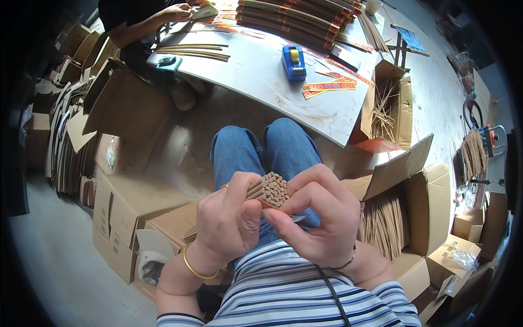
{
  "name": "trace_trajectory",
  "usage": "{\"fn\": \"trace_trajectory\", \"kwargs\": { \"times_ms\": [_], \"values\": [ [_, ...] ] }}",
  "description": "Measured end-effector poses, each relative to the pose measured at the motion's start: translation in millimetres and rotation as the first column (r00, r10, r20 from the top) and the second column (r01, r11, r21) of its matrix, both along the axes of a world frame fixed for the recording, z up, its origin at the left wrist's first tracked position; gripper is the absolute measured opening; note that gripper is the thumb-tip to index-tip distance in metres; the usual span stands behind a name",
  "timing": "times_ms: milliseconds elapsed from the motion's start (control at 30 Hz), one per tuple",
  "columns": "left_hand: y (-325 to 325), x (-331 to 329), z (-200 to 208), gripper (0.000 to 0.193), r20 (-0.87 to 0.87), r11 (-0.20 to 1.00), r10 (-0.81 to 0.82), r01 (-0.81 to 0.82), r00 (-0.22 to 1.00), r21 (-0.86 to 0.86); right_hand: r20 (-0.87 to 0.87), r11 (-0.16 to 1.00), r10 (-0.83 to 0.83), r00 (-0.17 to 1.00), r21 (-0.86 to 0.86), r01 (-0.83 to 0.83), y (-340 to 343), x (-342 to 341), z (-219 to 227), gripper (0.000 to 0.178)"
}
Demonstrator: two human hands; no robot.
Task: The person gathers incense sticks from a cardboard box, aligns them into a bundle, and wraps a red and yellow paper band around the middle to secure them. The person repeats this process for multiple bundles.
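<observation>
A bundle of thin brown sticks (269, 188) is held end-on toward me, just above my lap in blue jeans. My left hand (227, 218), with a gold bangle at the wrist, wraps around the bundle from the left. My right hand (318, 213) pinches the bundle's lower right edge with thumb and fingers. The rest of the bundle's length is hidden behind my left hand.
An open cardboard box of loose sticks (384, 220) stands at my right. A grey table (256, 82) ahead carries a blue tape dispenser (293, 62), red paper strips (329, 86) and packed stick bundles (299, 19). Another person's hand (177, 12) works at its far left. Stacked cartons (122, 204) sit left.
</observation>
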State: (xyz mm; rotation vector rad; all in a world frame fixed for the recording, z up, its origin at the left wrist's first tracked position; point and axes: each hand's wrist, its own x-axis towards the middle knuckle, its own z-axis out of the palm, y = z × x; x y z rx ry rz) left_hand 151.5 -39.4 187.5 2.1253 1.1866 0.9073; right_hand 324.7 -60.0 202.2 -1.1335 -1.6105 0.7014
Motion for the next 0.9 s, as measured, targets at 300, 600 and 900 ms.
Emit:
{"fn": "trace_trajectory", "kwargs": {
  "times_ms": [300, 600, 900],
  "values": [
    [2.3, -0.4, 14.0, 0.077, 0.238, 0.919, -0.020, 0.112, 0.971, -0.377, -0.019, 0.993, 0.099, 0.995, 0.070, -0.097, 2.1, 11.6, -3.4, 0.026],
    [4.7, -7.7, 13.1, 0.066, 0.293, 0.867, -0.141, 0.261, 0.946, -0.425, -0.107, 0.994, 0.112, 0.988, -0.008, -0.113, 3.1, 11.3, -3.2, 0.022],
    [-3.1, -5.1, 19.0, 0.079, 0.216, 0.846, -0.086, 0.185, 0.973, -0.499, -0.132, 0.988, 0.112, 0.985, -0.090, -0.124, 0.6, 10.6, 2.2, 0.022]
  ]
}}
